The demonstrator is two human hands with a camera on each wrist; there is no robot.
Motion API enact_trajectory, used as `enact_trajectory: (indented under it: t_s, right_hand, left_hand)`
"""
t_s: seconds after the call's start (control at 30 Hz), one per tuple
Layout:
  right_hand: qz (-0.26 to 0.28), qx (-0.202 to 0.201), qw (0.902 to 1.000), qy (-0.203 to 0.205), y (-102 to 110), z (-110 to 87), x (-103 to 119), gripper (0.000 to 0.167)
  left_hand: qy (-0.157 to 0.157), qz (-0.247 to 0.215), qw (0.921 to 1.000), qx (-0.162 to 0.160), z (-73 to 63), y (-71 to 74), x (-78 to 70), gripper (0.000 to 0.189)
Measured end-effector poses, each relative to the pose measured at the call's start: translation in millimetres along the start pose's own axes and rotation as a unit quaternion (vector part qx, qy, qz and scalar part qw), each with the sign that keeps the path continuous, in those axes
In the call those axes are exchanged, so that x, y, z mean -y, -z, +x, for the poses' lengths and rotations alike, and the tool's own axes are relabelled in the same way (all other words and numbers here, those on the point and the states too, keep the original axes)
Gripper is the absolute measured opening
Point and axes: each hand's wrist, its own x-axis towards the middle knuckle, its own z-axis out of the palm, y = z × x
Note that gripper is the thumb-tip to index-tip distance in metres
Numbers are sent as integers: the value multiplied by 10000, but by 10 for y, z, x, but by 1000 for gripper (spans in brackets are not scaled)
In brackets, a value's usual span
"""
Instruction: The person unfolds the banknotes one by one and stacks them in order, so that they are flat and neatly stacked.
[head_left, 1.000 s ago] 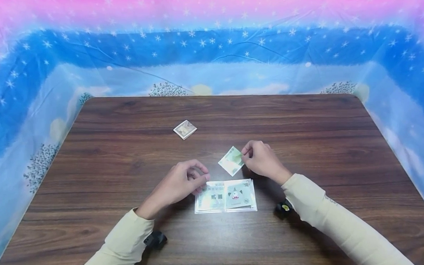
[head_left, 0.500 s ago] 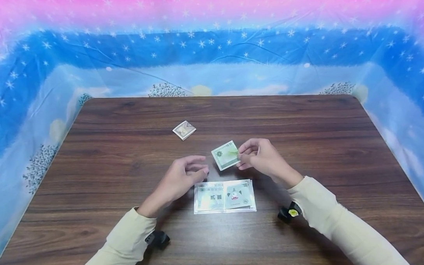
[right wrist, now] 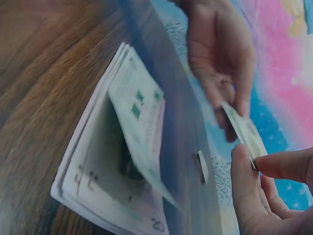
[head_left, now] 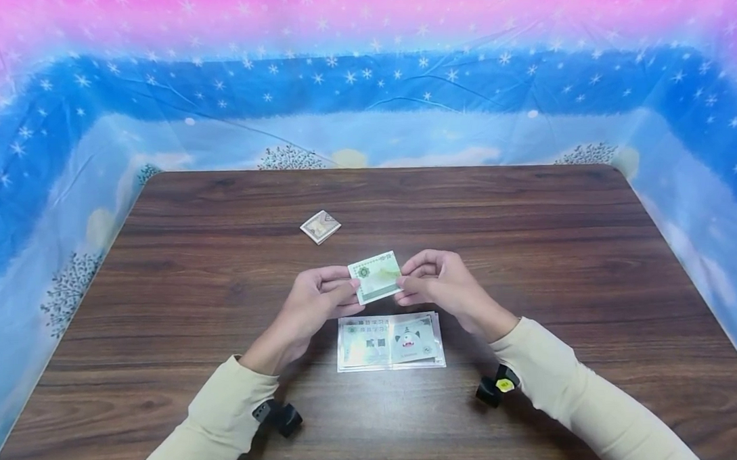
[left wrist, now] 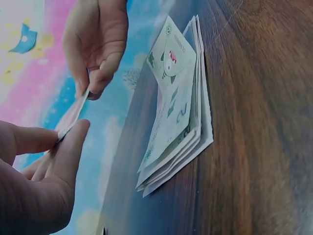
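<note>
A green folded banknote [head_left: 375, 277], play-money style, is held up above the table between both hands in the head view. My left hand [head_left: 311, 301] pinches its left edge between thumb and fingers. At its right edge my right hand [head_left: 454, 287] has a similar pinch. Seen nearly edge-on in the left wrist view, the green banknote [left wrist: 73, 113] spans from one hand to the other. Just below the hands lies a pile of banknotes [head_left: 364, 357], the top one creased across the middle and lifting off those beneath, as the right wrist view shows.
Farther back on the brown wooden table [head_left: 221, 265] lies a small folded brownish banknote [head_left: 321, 227]. A pink and blue snowflake cloth [head_left: 374, 74] hangs behind and beside the table. Each wrist carries a small black camera.
My right hand has lifted the green banknote off to the left, turning it on the way. My left hand, holding nothing before, now grips its left edge. The pile stays in place.
</note>
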Motion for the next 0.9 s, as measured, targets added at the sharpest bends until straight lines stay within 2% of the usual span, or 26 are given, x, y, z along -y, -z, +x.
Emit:
enact_trajectory:
  t_s: [0.23, 0.37, 0.53, 0.9]
  right_hand:
    - [-816, -184, 9934, 782, -23, 13, -92, 15]
    - [-1229, -138, 9873, 994, -36, -3, -107, 20]
    - [-1639, -113, 9818, 957, -60, -26, -104, 30]
    - [-1389, 383, 9868, 736, -145, -71, -99, 51]
  left_hand:
    - [-159, -59, 9999, 24, -15, -30, -13, 36]
    - [-205, -102, 9997, 10, -13, -44, -21, 31]
    - [-272, -99, 9996, 68, -13, -63, -27, 28]
    - [-604, -5, 9966, 556, -11, -98, -6, 23]
